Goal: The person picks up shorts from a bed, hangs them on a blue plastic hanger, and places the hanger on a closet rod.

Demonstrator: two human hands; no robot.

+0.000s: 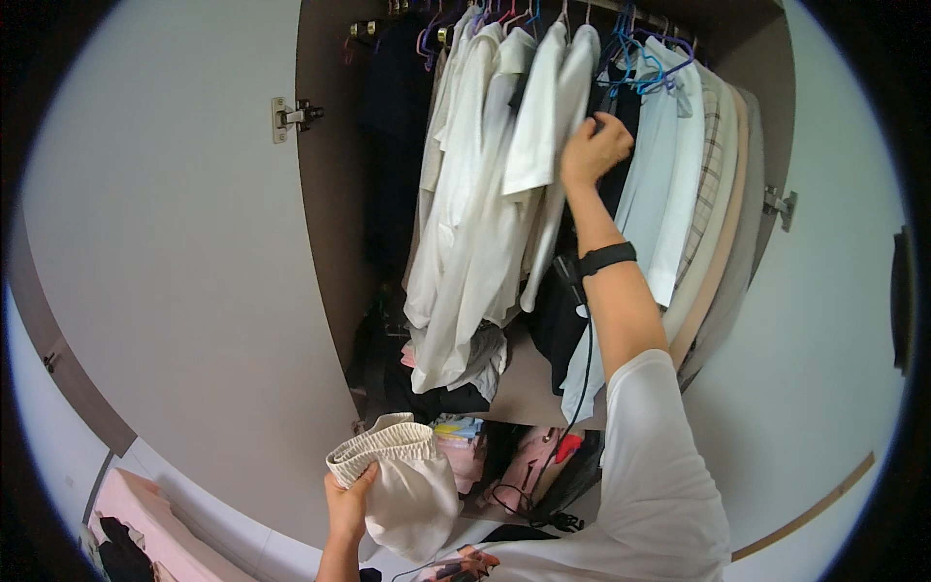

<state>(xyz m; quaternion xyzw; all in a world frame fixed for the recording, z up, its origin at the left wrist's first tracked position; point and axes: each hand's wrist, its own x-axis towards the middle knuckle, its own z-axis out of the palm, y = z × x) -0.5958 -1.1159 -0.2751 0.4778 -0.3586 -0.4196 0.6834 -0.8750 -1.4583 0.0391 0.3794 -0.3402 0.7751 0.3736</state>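
In my left hand [350, 502], low in the view, is a cream garment with an elastic waistband [411, 480], gripped at the band and hanging down. My right hand [598, 149] is raised among the hanging clothes, its fingers curled beside a white garment's sleeve; whether it touches or holds any cloth cannot be told. White garments [473, 182] hang to its left, and light blue and white shirts [654, 167] to its right. Just above it, blue plastic hangers [640, 69] cluster on the rail. A black band [609, 258] with a cable is round my right forearm.
Open wardrobe doors stand left [182, 254] and right [822, 291]. Folded dark and grey clothes [451, 393] lie on the wardrobe floor panel; pink items [531, 465] fill the compartment below. A black cable dangles near my right arm. A pink-covered surface [160, 531] is at lower left.
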